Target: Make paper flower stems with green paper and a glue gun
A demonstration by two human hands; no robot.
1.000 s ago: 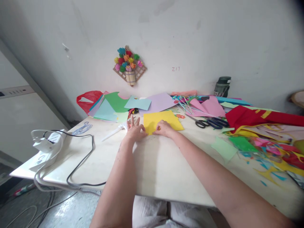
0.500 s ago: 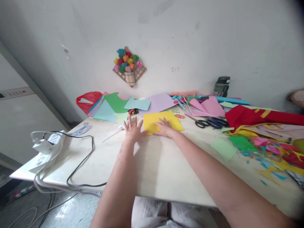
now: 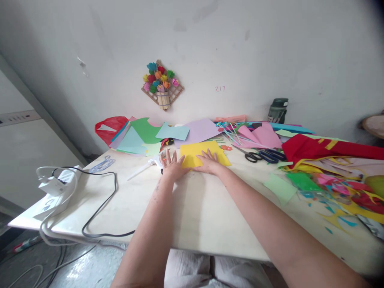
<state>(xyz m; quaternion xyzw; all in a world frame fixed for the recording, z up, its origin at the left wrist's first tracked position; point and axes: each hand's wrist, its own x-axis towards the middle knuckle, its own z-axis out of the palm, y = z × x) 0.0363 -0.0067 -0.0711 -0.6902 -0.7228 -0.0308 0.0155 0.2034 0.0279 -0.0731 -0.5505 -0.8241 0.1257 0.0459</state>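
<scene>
A sheet of yellow paper [image 3: 195, 151] lies on the pale table [image 3: 216, 218] in front of me. My right hand [image 3: 208, 163] rests flat on its lower right part with fingers spread. At the paper's lower left corner, my left hand [image 3: 173, 166] has its fingers apart, the thumb reaching the paper's near edge. Partly hidden behind the left hand is a white glue gun [image 3: 154, 161], with a glue stick jutting out to the left.
Coloured paper sheets [image 3: 145, 130] line the wall side. To the right are scissors [image 3: 270, 155], a red cloth-like piece [image 3: 315, 148] and paper scraps [image 3: 339, 186]. A power strip [image 3: 61, 192] and black cable [image 3: 112, 196] occupy the left end. A green bottle [image 3: 277, 111] stands behind.
My left hand has shifted right, closer to the yellow paper, uncovering more of the glue gun. The right hand stays on the sheet. The whole view has shifted slightly.
</scene>
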